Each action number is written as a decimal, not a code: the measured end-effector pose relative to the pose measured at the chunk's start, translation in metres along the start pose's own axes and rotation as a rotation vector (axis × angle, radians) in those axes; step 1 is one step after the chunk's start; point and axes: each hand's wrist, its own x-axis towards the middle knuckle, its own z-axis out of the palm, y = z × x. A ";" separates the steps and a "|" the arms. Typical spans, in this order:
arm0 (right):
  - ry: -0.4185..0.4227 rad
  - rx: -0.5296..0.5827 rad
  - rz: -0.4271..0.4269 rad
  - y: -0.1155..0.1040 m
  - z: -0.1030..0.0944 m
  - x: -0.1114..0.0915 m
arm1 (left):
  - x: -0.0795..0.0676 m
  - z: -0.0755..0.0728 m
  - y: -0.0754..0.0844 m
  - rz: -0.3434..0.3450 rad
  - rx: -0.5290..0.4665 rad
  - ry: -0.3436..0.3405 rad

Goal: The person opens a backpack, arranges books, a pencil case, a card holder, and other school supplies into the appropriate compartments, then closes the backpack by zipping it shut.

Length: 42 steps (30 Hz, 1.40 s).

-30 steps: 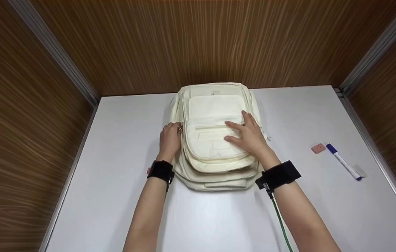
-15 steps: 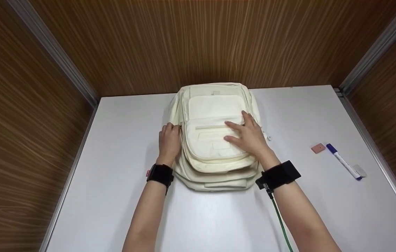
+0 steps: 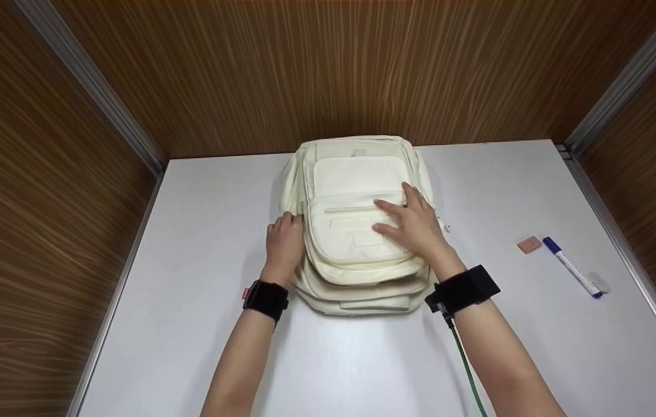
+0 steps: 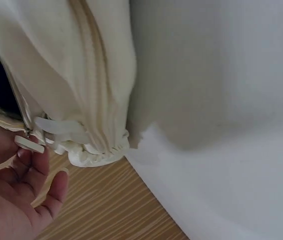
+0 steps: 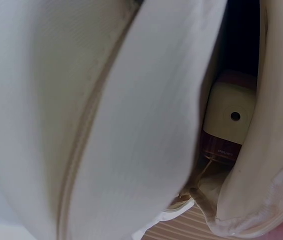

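Observation:
A cream backpack (image 3: 363,174) lies on the white table, its front side up. At its left side my left hand (image 3: 284,242) curls its fingers; the left wrist view shows them pinching a cream zipper pull (image 4: 30,144) beside a dark gap in the bag. My right hand (image 3: 415,226) rests on the front pocket with its fingers spread. Within an open compartment in the right wrist view sits a cream and dark red pencil sharpener (image 5: 229,117) with a round hole. Only a bit of the right hand shows at that view's lower right corner.
To the right on the table lie a small pink block (image 3: 529,245) and a white marker (image 3: 572,269) with a blue cap. A small translucent piece (image 3: 598,282) lies by the marker's end. Wood-grain panels (image 3: 328,69) stand behind and at both sides.
My left hand has slid a little toward me along the bag's left side. The right hand has stayed in place on the front pocket.

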 end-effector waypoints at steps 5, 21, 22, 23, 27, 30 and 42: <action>0.004 -0.009 -0.004 0.000 0.000 0.000 | -0.012 -0.004 0.006 -0.010 -0.016 0.009; 0.025 -0.022 -0.012 0.001 0.004 0.001 | -0.058 -0.015 0.022 -0.013 -0.064 0.044; 0.025 -0.020 -0.011 0.001 0.004 0.001 | -0.060 -0.015 0.023 -0.013 -0.066 0.045; 0.025 -0.017 -0.011 0.001 0.004 0.001 | -0.062 -0.016 0.023 -0.016 -0.071 0.044; 0.029 -0.008 -0.012 0.002 0.004 0.000 | -0.068 -0.019 0.026 -0.027 -0.102 0.019; 0.036 -0.011 -0.017 0.002 0.004 0.000 | -0.071 -0.021 0.027 -0.039 -0.125 -0.010; -0.015 -0.043 -0.046 0.007 0.000 -0.001 | -0.071 -0.017 0.022 -0.109 -0.216 0.022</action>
